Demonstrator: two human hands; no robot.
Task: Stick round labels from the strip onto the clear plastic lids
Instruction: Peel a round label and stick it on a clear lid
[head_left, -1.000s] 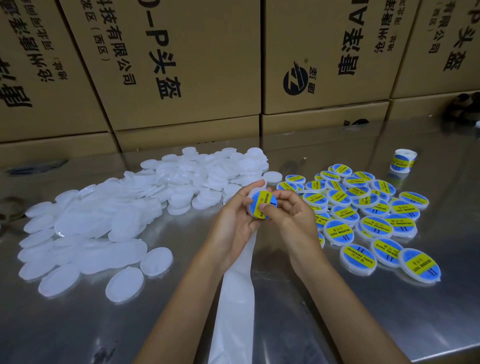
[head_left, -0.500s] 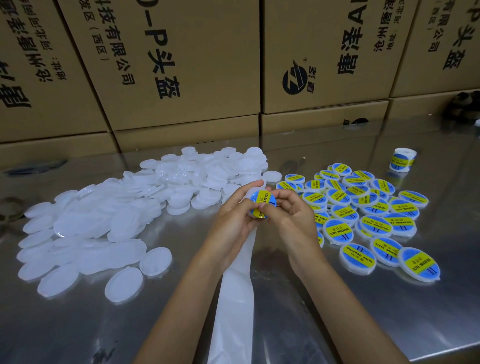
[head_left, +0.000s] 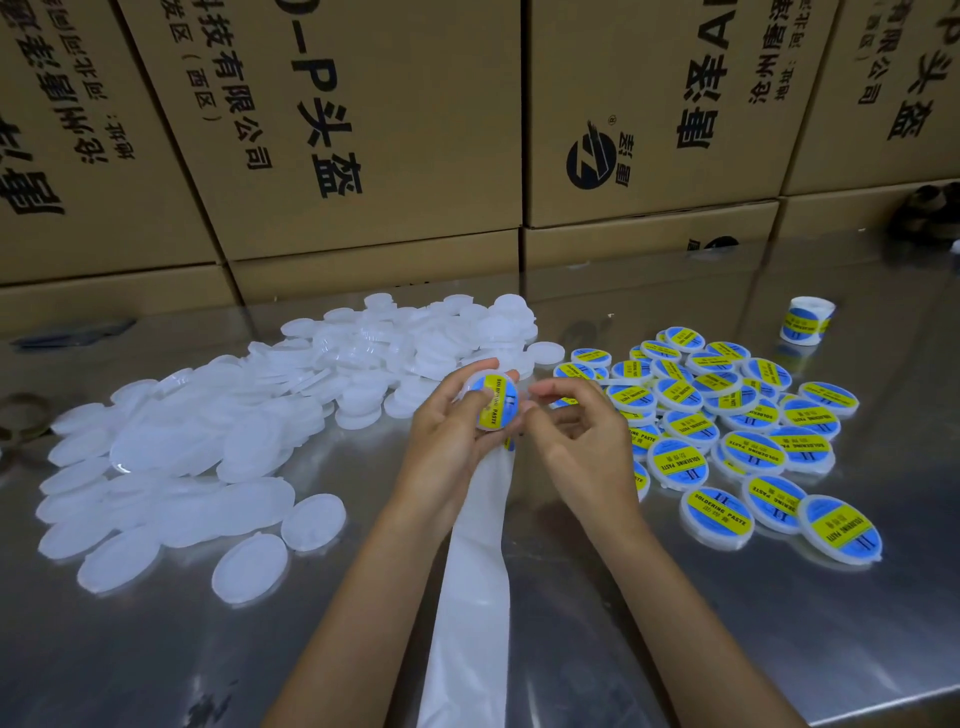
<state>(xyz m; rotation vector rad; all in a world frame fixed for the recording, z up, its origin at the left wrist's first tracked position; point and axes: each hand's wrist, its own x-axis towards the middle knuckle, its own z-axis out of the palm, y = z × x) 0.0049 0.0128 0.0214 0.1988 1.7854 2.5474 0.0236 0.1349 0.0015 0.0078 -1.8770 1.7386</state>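
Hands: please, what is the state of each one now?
Left hand: holding a labelled lid.
Right hand: fingers curled beside the lid, holding nothing visible.

Arrangement on the table (head_left: 779, 649). A heap of unlabelled lids (head_left: 249, 415) occupies the left and centre-rear; a spread of labelled lids (head_left: 727, 415) lies to the right, partly overlapping one another. Between the two groups, above the table, the left hand (head_left: 447, 436) holds one labelled lid (head_left: 496, 402), with the right hand (head_left: 576, 431) just beside it on the right. The backing strip (head_left: 472, 597) runs from under the hands toward the near edge. A label roll (head_left: 807, 319) stands apart at right rear. Stacked cartons (head_left: 363, 130) line the table's far side.
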